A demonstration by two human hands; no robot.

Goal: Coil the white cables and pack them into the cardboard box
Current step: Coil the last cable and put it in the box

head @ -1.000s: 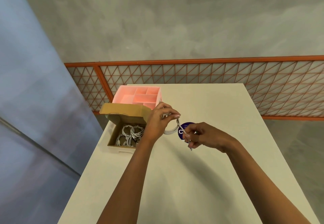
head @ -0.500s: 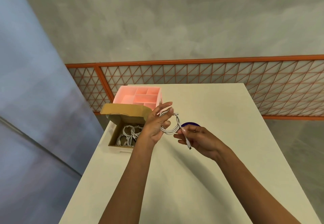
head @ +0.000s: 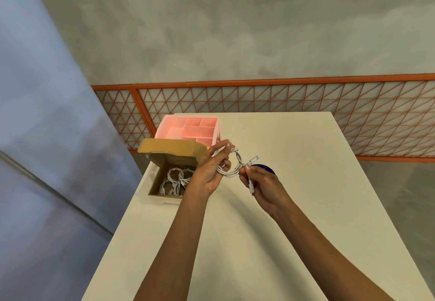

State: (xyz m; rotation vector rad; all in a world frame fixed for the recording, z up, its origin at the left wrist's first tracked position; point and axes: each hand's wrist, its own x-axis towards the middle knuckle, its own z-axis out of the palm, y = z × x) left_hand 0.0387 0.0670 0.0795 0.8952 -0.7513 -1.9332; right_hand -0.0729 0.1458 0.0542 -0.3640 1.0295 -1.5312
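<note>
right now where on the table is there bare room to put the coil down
The near half of the table, under the forearms, is bare to its front edge. So is the right side, from the dark blue disc to the far right corner. The far left corner is crowded: the cardboard box with coiled cables and the pink organizer behind it.

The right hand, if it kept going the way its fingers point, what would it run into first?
Probably the white cable coil held by the left hand: the right hand already pinches it. Beyond lies the pink organiser tray, though depth is unclear.
</note>
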